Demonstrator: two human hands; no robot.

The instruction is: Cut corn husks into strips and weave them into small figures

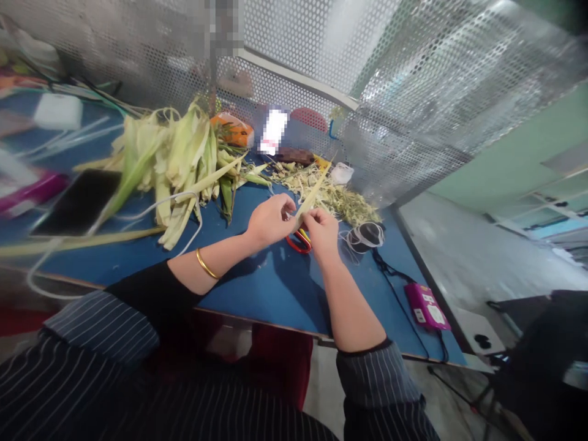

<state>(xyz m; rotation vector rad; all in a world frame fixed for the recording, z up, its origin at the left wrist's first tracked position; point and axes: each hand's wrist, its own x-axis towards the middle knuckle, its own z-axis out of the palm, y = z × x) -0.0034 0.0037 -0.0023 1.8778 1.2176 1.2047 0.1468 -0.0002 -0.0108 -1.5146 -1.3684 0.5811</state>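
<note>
Between my hands a pale green corn husk strip (315, 191) points up and away over the table. My left hand (272, 219) is closed on its lower end, thumb and fingers pinched together. From the other side my right hand (323, 231) pinches the same end with thumb and forefinger. Just beneath both hands lie scissors with red and yellow handles (299, 241), partly hidden. A large heap of corn husks (177, 153) lies to the left of my left hand. Beyond my hands is a spread of small husk scraps (340, 196).
On the blue table (257, 288) a dark tablet (78, 202) lies at left among white cables. A black spool with white cord (365, 236) and a purple box (427, 306) are at right. A lit phone (274, 131) leans near a perforated metal screen (312, 46) at the back.
</note>
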